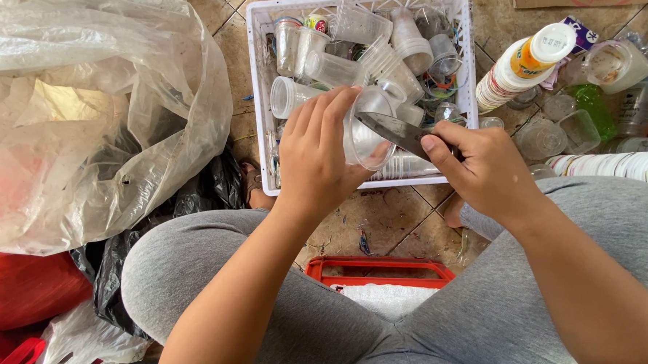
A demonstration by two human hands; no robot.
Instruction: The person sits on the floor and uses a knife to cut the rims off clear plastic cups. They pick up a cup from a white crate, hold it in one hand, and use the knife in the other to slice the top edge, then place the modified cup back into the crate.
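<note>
The left hand (314, 156) is closed around a clear plastic cup (362, 133), with the fingers wrapped over its side and the thumb under it, and it holds the cup tilted in the air just above the near edge of a white plastic crate (256, 92). The right hand (488, 171) grips a knife (397, 130) by the handle; its fingers are curled shut around it and the thumb presses along the top. The dark blade points to the left and touches the rim of the cup. The crate stands on the tiled floor (402, 222) and is filled with many more clear cups, some lying on their side. To the right of the crate lies a tall stack of cups (522, 67) with coloured print, and beside it are some loose cups and lids. On the left there is a big transparent plastic bag (87, 106), and a red bag (21, 289) lies below it. Between the knees of the person, in grey trousers, a red basket (378, 268) is seen on the floor.
</note>
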